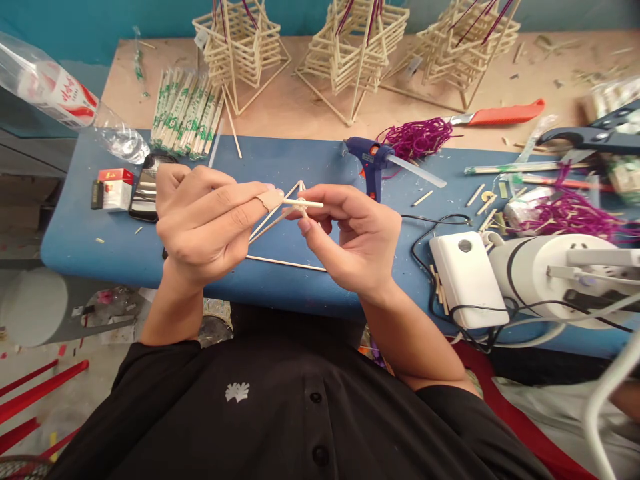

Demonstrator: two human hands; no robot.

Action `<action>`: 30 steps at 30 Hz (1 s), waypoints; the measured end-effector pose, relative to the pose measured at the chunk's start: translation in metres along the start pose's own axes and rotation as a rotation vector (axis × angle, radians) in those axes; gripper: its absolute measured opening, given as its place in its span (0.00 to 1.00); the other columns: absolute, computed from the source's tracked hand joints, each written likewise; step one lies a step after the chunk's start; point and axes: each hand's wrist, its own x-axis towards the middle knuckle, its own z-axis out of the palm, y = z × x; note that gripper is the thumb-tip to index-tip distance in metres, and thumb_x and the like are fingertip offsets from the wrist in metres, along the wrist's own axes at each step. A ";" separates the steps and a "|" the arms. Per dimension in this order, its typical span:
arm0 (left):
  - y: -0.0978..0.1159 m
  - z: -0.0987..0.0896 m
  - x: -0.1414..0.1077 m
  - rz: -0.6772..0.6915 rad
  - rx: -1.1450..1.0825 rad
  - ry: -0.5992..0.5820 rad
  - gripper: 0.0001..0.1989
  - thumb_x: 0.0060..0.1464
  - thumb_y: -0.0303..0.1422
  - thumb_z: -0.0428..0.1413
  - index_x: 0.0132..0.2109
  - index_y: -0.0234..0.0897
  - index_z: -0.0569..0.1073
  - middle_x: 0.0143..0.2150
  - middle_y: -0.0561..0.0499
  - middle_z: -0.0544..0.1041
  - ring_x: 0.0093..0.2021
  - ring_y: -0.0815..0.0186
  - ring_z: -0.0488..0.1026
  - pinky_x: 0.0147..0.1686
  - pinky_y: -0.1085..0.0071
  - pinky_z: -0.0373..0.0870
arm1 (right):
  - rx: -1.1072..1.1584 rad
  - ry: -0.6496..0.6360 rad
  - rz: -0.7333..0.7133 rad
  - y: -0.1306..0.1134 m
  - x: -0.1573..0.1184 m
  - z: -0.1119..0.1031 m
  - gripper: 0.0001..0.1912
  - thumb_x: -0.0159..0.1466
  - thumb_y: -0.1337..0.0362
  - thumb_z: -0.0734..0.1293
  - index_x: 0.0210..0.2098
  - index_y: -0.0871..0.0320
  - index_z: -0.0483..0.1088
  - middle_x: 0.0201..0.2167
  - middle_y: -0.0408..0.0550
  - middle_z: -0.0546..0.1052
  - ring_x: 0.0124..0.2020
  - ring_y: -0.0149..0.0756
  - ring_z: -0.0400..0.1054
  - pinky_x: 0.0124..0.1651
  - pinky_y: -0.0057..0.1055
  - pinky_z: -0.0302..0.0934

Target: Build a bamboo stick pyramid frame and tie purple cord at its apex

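The black shirt (270,373) was nearest to the camera, and over it I saw, from my distant seat, both forearms reaching forward to a small stick frame (301,207). This frame was in the air between the two hands, above the blue tabletop (115,250). The right hand (357,237) was grasping it at the joint, with thumb and forefinger pinched together. The left hand (210,217), which wore a tan plaster (271,201) on one finger, had its fingertips closed on the left end of a short stick (310,204), although its thumb was hidden from me. Below the hands a long stick (287,263) was visible, but I could not tell whether it belonged to the frame. Just beyond the right hand lay a blue glue gun (373,157), and next to it a heap of purple cord (420,137). Near the left hand were a dark case (145,190) and a red-and-white box (116,189); behind them lay wrapped chopsticks (187,113). Farthest away, three lattice structures (355,63) stood in a row on bare board.
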 end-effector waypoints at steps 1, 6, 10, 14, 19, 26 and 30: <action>-0.001 0.000 -0.002 -0.034 -0.013 -0.019 0.13 0.76 0.35 0.54 0.53 0.51 0.85 0.45 0.56 0.89 0.41 0.62 0.81 0.49 0.48 0.66 | 0.004 0.001 -0.001 0.000 0.000 0.000 0.11 0.67 0.68 0.75 0.50 0.54 0.79 0.40 0.46 0.90 0.37 0.35 0.86 0.33 0.31 0.68; 0.000 -0.001 -0.003 -0.028 0.017 -0.012 0.14 0.76 0.36 0.54 0.52 0.52 0.85 0.45 0.56 0.89 0.41 0.62 0.81 0.49 0.47 0.66 | -0.015 0.001 0.001 -0.001 0.001 0.000 0.11 0.67 0.68 0.75 0.50 0.55 0.79 0.40 0.45 0.90 0.37 0.35 0.86 0.33 0.31 0.68; 0.000 0.001 -0.002 0.028 0.041 0.029 0.14 0.74 0.34 0.55 0.55 0.55 0.85 0.46 0.57 0.89 0.40 0.62 0.80 0.44 0.50 0.66 | -0.030 -0.001 -0.005 -0.001 0.001 0.000 0.11 0.67 0.67 0.74 0.49 0.54 0.79 0.40 0.45 0.90 0.35 0.35 0.85 0.32 0.32 0.68; -0.003 0.001 -0.003 -0.070 -0.011 -0.013 0.12 0.75 0.37 0.55 0.52 0.52 0.85 0.43 0.56 0.89 0.41 0.62 0.80 0.50 0.47 0.67 | -0.019 0.003 -0.006 -0.001 0.001 0.000 0.11 0.66 0.68 0.74 0.49 0.54 0.79 0.40 0.45 0.90 0.35 0.34 0.85 0.31 0.32 0.67; -0.001 0.002 0.000 -0.041 0.010 0.000 0.12 0.74 0.35 0.56 0.53 0.54 0.84 0.43 0.58 0.89 0.39 0.62 0.81 0.50 0.48 0.69 | -0.030 -0.010 0.001 -0.002 0.002 0.001 0.11 0.67 0.67 0.73 0.49 0.54 0.77 0.40 0.45 0.90 0.34 0.34 0.84 0.32 0.33 0.68; 0.005 0.003 0.009 0.062 0.044 0.104 0.17 0.70 0.27 0.57 0.54 0.56 0.83 0.44 0.60 0.90 0.36 0.63 0.81 0.40 0.53 0.65 | -0.010 -0.021 0.017 -0.002 0.001 0.001 0.12 0.68 0.67 0.73 0.50 0.54 0.76 0.41 0.46 0.90 0.33 0.34 0.82 0.34 0.34 0.68; 0.004 0.003 0.008 0.074 0.048 0.110 0.16 0.69 0.27 0.58 0.54 0.55 0.83 0.44 0.60 0.90 0.35 0.63 0.81 0.38 0.53 0.63 | -0.058 -0.014 0.012 -0.002 0.000 0.001 0.12 0.68 0.66 0.72 0.50 0.53 0.75 0.39 0.45 0.89 0.32 0.34 0.81 0.33 0.34 0.70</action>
